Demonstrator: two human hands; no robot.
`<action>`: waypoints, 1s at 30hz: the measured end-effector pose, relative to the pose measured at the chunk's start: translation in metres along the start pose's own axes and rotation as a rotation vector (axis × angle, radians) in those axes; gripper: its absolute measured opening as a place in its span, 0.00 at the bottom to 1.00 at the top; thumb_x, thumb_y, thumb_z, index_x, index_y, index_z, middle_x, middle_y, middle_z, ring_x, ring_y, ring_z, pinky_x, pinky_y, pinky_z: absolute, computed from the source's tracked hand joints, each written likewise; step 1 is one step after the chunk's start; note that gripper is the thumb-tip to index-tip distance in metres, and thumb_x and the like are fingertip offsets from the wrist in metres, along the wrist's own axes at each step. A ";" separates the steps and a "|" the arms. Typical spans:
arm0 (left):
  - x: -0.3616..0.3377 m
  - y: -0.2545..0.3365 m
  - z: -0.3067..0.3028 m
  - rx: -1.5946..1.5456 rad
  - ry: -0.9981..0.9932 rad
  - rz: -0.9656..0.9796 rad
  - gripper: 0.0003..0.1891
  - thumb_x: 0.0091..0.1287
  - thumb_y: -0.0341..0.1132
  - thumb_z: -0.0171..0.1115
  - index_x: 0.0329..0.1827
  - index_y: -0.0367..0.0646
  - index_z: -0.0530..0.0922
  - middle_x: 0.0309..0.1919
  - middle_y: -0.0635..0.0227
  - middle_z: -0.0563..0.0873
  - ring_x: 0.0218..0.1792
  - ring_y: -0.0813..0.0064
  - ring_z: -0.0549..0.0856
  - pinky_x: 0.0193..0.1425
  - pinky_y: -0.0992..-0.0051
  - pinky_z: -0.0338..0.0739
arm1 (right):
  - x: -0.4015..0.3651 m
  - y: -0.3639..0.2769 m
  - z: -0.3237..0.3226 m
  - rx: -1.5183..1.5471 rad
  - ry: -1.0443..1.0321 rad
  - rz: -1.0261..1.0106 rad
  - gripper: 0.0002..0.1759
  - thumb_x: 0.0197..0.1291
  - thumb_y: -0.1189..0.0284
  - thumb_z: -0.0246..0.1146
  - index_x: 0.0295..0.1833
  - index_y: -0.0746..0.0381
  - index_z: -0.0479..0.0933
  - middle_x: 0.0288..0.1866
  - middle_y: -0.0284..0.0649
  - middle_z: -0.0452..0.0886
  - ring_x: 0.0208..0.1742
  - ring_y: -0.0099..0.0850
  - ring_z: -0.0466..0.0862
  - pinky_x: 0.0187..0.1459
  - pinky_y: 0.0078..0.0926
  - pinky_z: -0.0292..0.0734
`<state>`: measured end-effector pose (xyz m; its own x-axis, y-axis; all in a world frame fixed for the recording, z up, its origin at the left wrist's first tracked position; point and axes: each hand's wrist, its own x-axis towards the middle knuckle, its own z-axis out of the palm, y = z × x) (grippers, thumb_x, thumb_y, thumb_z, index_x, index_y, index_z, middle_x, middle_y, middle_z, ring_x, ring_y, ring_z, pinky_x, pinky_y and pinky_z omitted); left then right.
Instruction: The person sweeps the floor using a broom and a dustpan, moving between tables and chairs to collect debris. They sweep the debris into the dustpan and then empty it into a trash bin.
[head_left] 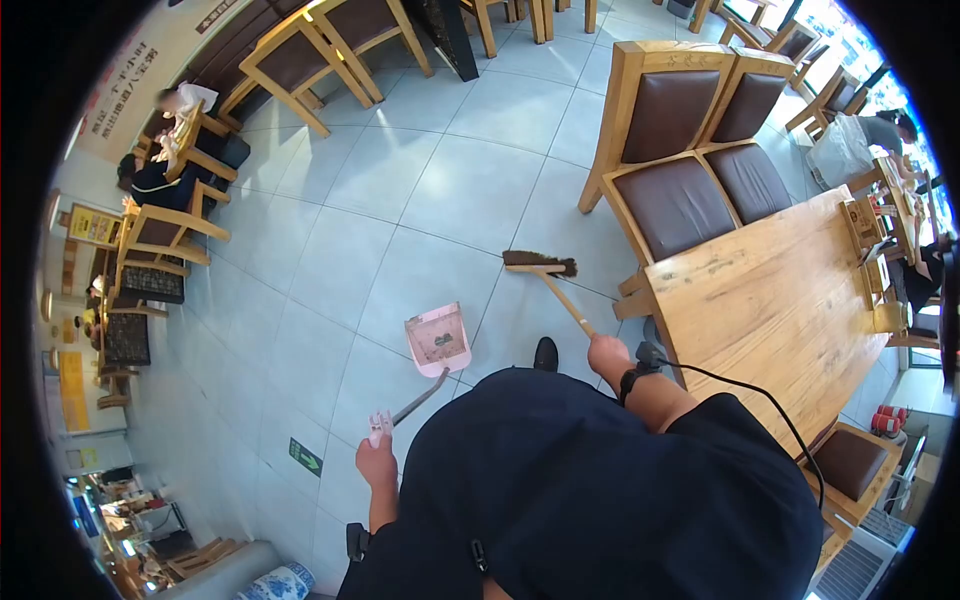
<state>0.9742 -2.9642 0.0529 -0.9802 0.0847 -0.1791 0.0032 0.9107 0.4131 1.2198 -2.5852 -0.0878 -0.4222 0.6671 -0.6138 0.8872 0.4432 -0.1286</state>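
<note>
My left hand (377, 464) is closed around the pink grip of a long-handled dustpan (428, 329). Its pink pan lies on the tiled floor in front of me, with a small dark patch inside that I cannot make out. In my right hand (609, 357) is the wooden handle of a broom (540, 263). The broom's dark brown bristles rest on the floor, ahead and to the right of the dustpan and apart from it. One black shoe (545, 354) shows below the broom handle.
A wooden table (765, 290) stands close on my right, with brown-padded chairs (672, 205) beyond it. More chairs (290, 70) line the far left. People sit at tables on the left and right. A green arrow sign (305, 457) marks the grey floor tiles (400, 170).
</note>
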 end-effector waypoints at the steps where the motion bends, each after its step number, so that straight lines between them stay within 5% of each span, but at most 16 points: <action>1: 0.007 0.009 0.001 -0.007 -0.012 -0.017 0.18 0.53 0.42 0.64 0.26 0.32 0.76 0.23 0.53 0.81 0.25 0.60 0.80 0.32 0.64 0.72 | 0.008 -0.002 -0.010 0.009 0.048 -0.037 0.13 0.62 0.72 0.47 0.45 0.62 0.76 0.39 0.48 0.82 0.44 0.44 0.83 0.44 0.41 0.78; 13: 0.161 0.107 0.025 -0.111 -0.077 -0.060 0.18 0.56 0.43 0.63 0.28 0.31 0.77 0.23 0.56 0.81 0.25 0.68 0.80 0.31 0.65 0.72 | 0.130 -0.060 -0.084 -0.022 0.122 -0.063 0.13 0.63 0.71 0.47 0.42 0.62 0.77 0.37 0.46 0.82 0.39 0.42 0.84 0.40 0.39 0.79; 22: 0.314 0.198 0.069 0.001 -0.193 0.237 0.19 0.56 0.44 0.63 0.27 0.31 0.77 0.23 0.53 0.81 0.26 0.58 0.81 0.32 0.62 0.71 | 0.197 -0.123 -0.156 -0.041 0.028 0.059 0.18 0.67 0.69 0.41 0.48 0.64 0.75 0.39 0.49 0.82 0.43 0.45 0.82 0.45 0.42 0.77; 30: 0.392 0.266 0.086 0.006 -0.266 0.309 0.18 0.57 0.44 0.62 0.25 0.33 0.75 0.22 0.53 0.80 0.25 0.57 0.80 0.31 0.63 0.71 | 0.246 -0.163 -0.194 0.060 0.009 0.147 0.16 0.65 0.68 0.43 0.47 0.61 0.76 0.40 0.47 0.82 0.43 0.43 0.83 0.44 0.40 0.78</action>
<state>0.6077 -2.6542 0.0151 -0.8474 0.4559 -0.2721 0.2919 0.8282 0.4785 0.9350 -2.3770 -0.0666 -0.2887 0.7276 -0.6223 0.9488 0.3043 -0.0843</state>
